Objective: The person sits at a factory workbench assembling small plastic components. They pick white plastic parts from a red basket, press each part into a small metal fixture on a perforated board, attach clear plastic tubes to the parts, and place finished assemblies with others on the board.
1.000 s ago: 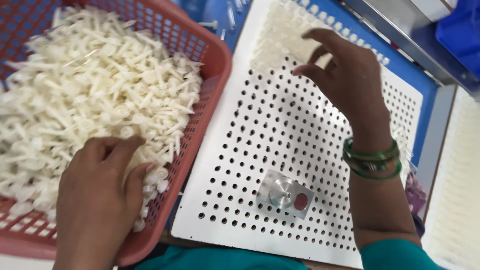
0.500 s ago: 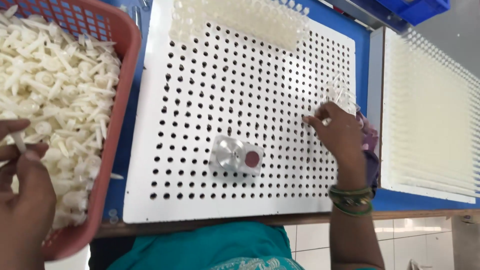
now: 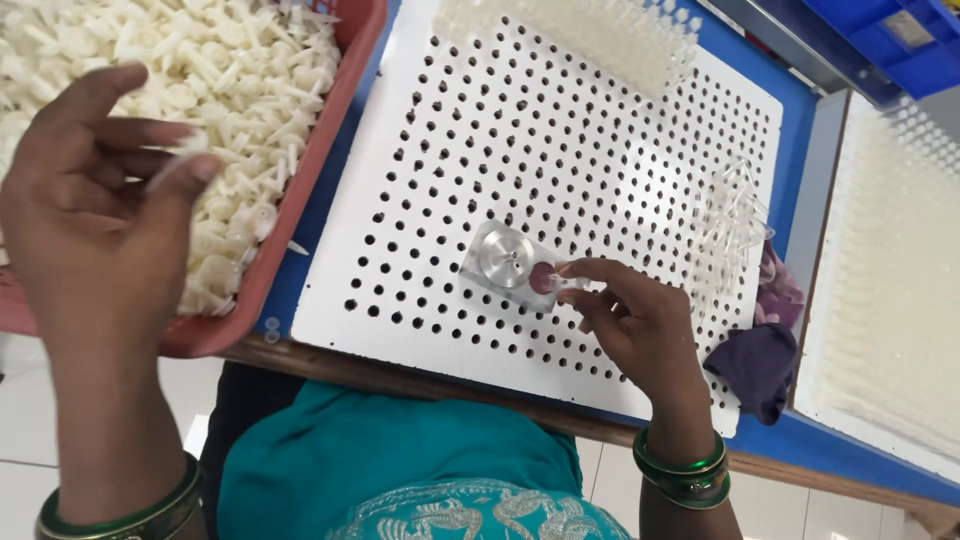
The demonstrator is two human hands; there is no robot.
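My left hand hovers over a red basket heaped with small white plastic parts and pinches one blurred white part between thumb and fingers. My right hand rests on the white perforated board. Its fingertips hold a small clear plastic piece against the red spot of a little metal fixture lying on the board. A loose pile of clear plastic pieces lies just right of that hand.
Several white parts stand in the board's far rows. A purple cloth lies at the board's right corner. A second white tray, filled with parts, sits on the right, and a blue bin behind it.
My left hand has lifted out of the basket with a white part. My right hand moved left from the clear pieces to the metal fixture, carrying a clear piece.
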